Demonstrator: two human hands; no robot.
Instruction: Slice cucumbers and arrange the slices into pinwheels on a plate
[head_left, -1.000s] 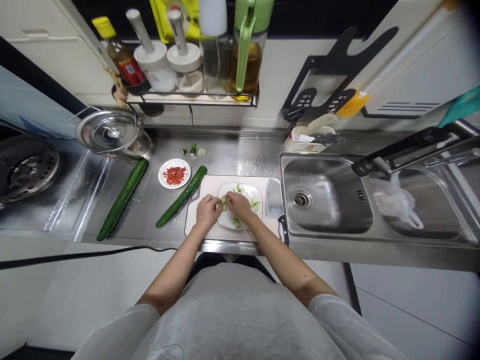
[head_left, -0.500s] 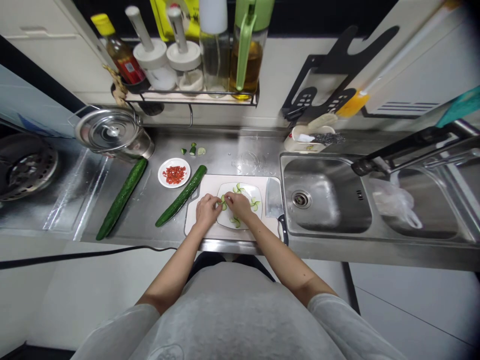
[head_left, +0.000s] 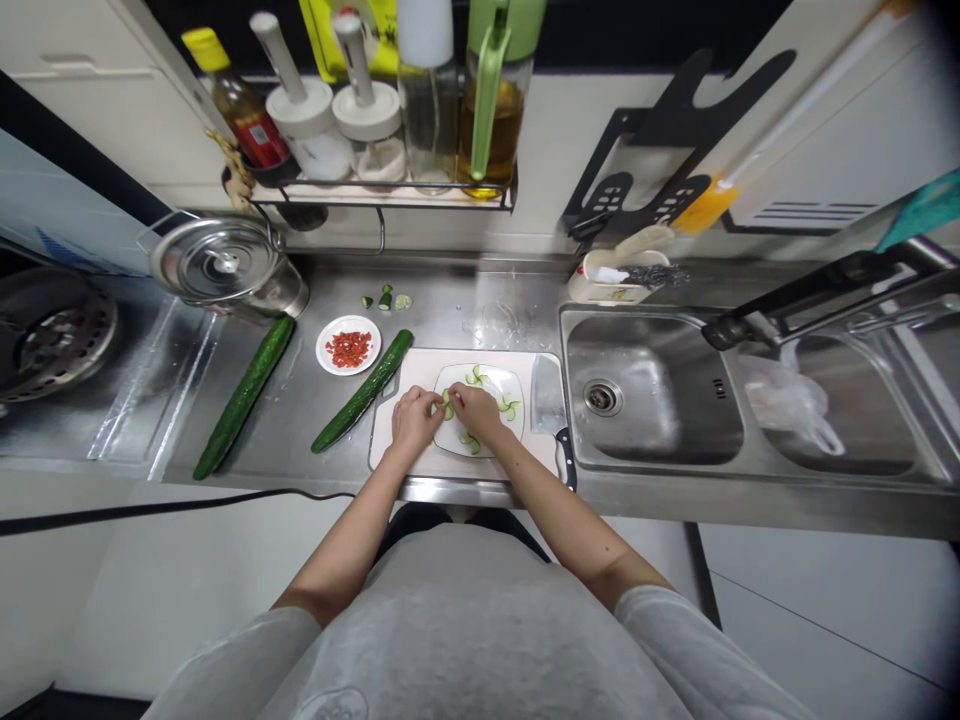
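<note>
A white square plate (head_left: 491,378) lies on a pale cutting board (head_left: 416,370), with thin cucumber slices (head_left: 509,406) set in small pinwheel clusters near its edges. At the plate's left side, my left hand (head_left: 415,420) and my right hand (head_left: 478,410) meet with fingertips closed on a cucumber slice (head_left: 448,404) of the left cluster. My fingers partly cover that cluster. A cleaver (head_left: 549,395) rests on the board's right side, its black handle past the edge. One cut cucumber (head_left: 364,392) leans on the board's left edge.
A small white dish (head_left: 322,348) of chopped red pepper and several cucumber ends (head_left: 386,298) lie behind. Far left are a whole cucumber (head_left: 244,400) and a lidded steel pot (head_left: 225,265). The sink (head_left: 652,400) and faucet are at right; a seasoning rack (head_left: 382,195) hangs above.
My hands stay over the left cluster with almost no visible movement. The plate, board and other things keep their places; the camera view shifts very slightly.
</note>
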